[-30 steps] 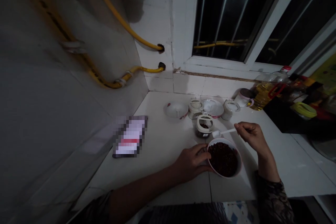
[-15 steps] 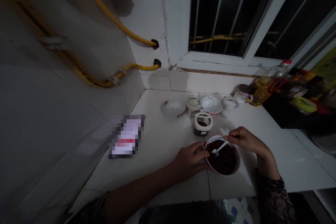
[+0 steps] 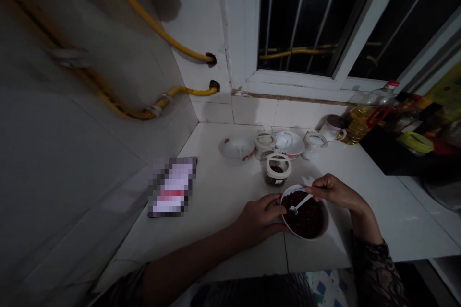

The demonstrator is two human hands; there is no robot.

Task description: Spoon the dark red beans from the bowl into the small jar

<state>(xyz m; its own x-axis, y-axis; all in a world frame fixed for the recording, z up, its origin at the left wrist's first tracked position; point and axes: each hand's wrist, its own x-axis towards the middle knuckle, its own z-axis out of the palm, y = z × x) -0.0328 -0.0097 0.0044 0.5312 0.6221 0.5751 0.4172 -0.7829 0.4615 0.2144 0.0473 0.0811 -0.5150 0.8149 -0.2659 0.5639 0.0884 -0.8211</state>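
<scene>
A white bowl with a pink rim [image 3: 327,223] holds a dark reddish-brown mixture [image 3: 305,218]. My left hand [image 3: 260,218] grips the bowl's left side, thumb over the rim and fingers against the outer wall. Pinched in my right hand [image 3: 333,191] is a small white plastic spoon [image 3: 303,202], its tip resting on the mixture near the bowl's left side. Just behind the bowl stands a lidded jar [image 3: 278,170] with dark contents.
Along the back wall sit a shallow dish [image 3: 236,148], seasoning jars [image 3: 264,143], a white plate [image 3: 296,144] and a mug [image 3: 332,127]. An oil bottle [image 3: 360,117] and several condiments fill the right corner. A blurred-out flat object [image 3: 173,187] lies left. Yellow pipes [image 3: 144,114] run along the wall.
The spoon tip has shifted very slightly left and up in the bowl. Both hands keep their hold, and the other things stay in place.
</scene>
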